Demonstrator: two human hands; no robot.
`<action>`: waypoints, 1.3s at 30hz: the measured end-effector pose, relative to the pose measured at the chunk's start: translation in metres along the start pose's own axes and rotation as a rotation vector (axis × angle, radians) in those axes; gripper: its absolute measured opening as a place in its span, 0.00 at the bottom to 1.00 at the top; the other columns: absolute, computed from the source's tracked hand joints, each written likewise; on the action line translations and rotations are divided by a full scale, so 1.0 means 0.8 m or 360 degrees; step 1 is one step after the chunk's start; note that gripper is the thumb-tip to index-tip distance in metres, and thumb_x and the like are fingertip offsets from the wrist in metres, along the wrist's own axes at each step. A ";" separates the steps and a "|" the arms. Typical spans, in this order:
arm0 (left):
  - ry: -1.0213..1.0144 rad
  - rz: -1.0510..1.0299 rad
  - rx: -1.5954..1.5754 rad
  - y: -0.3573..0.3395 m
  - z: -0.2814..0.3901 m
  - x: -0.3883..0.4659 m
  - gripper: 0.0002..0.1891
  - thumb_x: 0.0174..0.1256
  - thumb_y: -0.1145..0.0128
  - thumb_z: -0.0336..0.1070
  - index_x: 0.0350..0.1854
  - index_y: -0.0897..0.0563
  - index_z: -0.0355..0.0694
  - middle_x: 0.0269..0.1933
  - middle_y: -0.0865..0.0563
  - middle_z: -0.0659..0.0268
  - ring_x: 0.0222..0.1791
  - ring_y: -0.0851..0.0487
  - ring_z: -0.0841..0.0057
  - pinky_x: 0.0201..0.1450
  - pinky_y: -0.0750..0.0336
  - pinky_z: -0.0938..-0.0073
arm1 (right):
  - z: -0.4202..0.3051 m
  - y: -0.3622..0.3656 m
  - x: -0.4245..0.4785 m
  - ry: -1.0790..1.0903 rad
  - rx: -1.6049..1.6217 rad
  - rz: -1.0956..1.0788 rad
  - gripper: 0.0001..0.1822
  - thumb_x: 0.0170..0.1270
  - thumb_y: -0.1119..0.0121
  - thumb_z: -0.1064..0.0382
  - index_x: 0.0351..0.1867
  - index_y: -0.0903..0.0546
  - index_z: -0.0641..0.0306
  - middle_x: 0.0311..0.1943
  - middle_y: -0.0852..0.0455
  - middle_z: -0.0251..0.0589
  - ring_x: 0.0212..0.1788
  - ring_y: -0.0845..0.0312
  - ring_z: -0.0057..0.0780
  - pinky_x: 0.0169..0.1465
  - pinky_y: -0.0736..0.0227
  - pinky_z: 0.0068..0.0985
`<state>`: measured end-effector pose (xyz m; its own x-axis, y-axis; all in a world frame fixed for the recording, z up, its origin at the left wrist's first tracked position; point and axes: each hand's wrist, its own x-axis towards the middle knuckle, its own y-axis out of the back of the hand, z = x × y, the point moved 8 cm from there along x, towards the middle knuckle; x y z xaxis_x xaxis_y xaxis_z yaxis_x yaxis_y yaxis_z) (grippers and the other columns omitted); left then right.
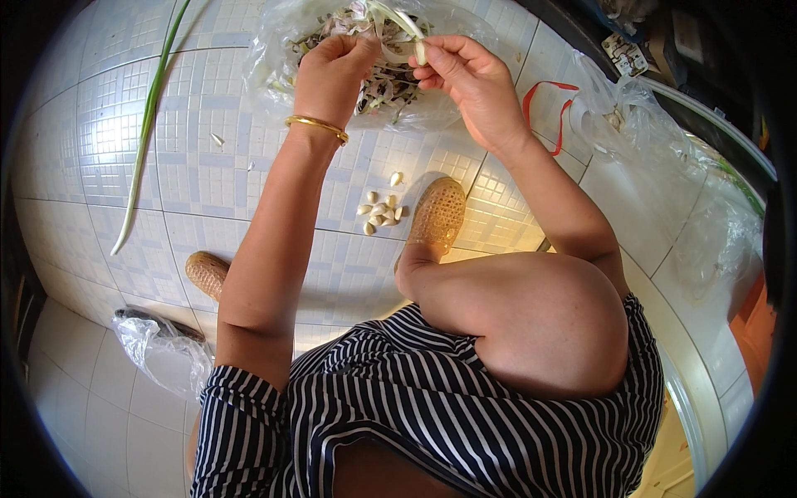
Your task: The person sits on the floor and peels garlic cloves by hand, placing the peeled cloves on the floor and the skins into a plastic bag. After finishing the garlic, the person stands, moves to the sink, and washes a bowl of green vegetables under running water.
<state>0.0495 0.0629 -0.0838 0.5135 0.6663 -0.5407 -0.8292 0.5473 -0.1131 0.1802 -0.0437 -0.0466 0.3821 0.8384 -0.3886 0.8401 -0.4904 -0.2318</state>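
Note:
Over an open clear plastic bag (268, 68) full of peelings (389, 93), both hands work close together. My right hand (470, 78) pinches a pale spring onion (420, 53) at its white bulb end, between thumb and fingers. My left hand (336, 71), with a gold bangle at the wrist, has thumb and forefinger pinched together at the pale strands of skin; what exactly lies between its fingertips is hidden. A small heap of peeled garlic cloves (378, 211) lies on the tiled floor below the bag. One long green spring onion (146, 127) lies on the tiles at the left.
Woven-look slippers (439, 211) are on the feet near the garlic. A red strap (528, 103) and a large clear plastic bag (647, 124) lie at the right. Another clear bag with a dark item (165, 355) is at the lower left. Small white scraps (216, 139) dot the floor.

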 end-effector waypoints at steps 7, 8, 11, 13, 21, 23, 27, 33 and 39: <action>-0.0185 -0.0266 0.0108 -0.027 0.015 -0.013 0.10 0.67 0.37 0.34 0.44 0.14 0.33 0.38 0.12 0.68 0.37 0.18 0.85 0.43 0.24 0.83 | -0.004 -0.001 -0.002 0.0123 -0.0331 -0.0002 0.11 0.72 0.41 0.62 0.49 0.18 0.66 0.37 0.13 0.33 0.38 0.21 0.16 0.44 0.25 0.16; -0.0173 -0.0279 0.0158 -0.028 0.015 -0.014 0.10 0.67 0.37 0.34 0.45 0.14 0.33 0.38 0.12 0.68 0.38 0.18 0.85 0.43 0.24 0.83 | -0.005 -0.001 -0.003 0.0137 -0.0394 0.0005 0.11 0.71 0.41 0.63 0.49 0.18 0.66 0.37 0.13 0.32 0.37 0.21 0.15 0.44 0.25 0.16; -0.0204 -0.0248 0.0245 -0.025 0.018 -0.016 0.10 0.67 0.37 0.34 0.45 0.14 0.33 0.38 0.12 0.69 0.38 0.18 0.86 0.43 0.24 0.83 | -0.010 -0.001 -0.003 0.0193 -0.0582 0.0026 0.10 0.71 0.40 0.63 0.49 0.16 0.64 0.37 0.13 0.31 0.36 0.22 0.13 0.42 0.26 0.15; -0.0220 -0.0249 0.0283 -0.026 0.021 -0.018 0.10 0.67 0.38 0.34 0.45 0.14 0.33 0.38 0.12 0.69 0.38 0.17 0.86 0.42 0.24 0.84 | -0.010 0.003 -0.002 0.0246 -0.0709 0.0044 0.11 0.71 0.40 0.63 0.49 0.15 0.62 0.37 0.12 0.30 0.36 0.21 0.13 0.42 0.25 0.15; -0.0277 -0.0243 0.0387 -0.027 0.026 -0.021 0.07 0.67 0.38 0.33 0.41 0.15 0.34 0.34 0.14 0.71 0.35 0.20 0.88 0.39 0.26 0.85 | -0.021 -0.003 -0.006 0.0430 -0.1051 0.0020 0.11 0.69 0.38 0.65 0.49 0.14 0.64 0.39 0.11 0.35 0.39 0.18 0.18 0.44 0.24 0.16; -0.0264 -0.0249 0.0363 -0.028 0.025 -0.022 0.06 0.67 0.39 0.32 0.39 0.15 0.35 0.33 0.15 0.73 0.34 0.21 0.88 0.38 0.27 0.85 | -0.018 -0.002 -0.006 0.0395 -0.1053 -0.0009 0.11 0.68 0.38 0.65 0.49 0.14 0.64 0.40 0.11 0.36 0.40 0.18 0.18 0.45 0.24 0.16; -0.0256 -0.0282 0.0341 -0.029 0.024 -0.022 0.06 0.66 0.39 0.33 0.38 0.16 0.35 0.32 0.16 0.73 0.32 0.23 0.89 0.37 0.27 0.86 | -0.009 -0.003 -0.007 0.0208 -0.0833 -0.0030 0.12 0.69 0.39 0.65 0.52 0.15 0.63 0.41 0.11 0.35 0.41 0.19 0.16 0.45 0.24 0.17; -0.0174 -0.0301 0.0370 -0.031 0.024 -0.024 0.07 0.65 0.39 0.34 0.37 0.17 0.34 0.32 0.16 0.72 0.32 0.23 0.88 0.36 0.28 0.85 | -0.007 -0.007 -0.011 0.0188 -0.0868 -0.0058 0.13 0.71 0.42 0.66 0.53 0.17 0.64 0.40 0.12 0.33 0.40 0.20 0.15 0.44 0.24 0.17; -0.0281 -0.0002 0.0392 0.001 0.017 -0.002 0.11 0.65 0.40 0.38 0.37 0.16 0.34 0.30 0.16 0.70 0.30 0.23 0.85 0.34 0.28 0.83 | -0.003 0.002 -0.007 -0.0002 -0.0179 -0.0081 0.13 0.73 0.46 0.63 0.54 0.19 0.65 0.43 0.12 0.42 0.42 0.18 0.20 0.47 0.23 0.19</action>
<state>0.0507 0.0693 -0.0714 0.5629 0.7315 -0.3848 -0.7613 0.6401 0.1033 0.1806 -0.0486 -0.0428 0.3373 0.8613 -0.3800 0.8964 -0.4171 -0.1499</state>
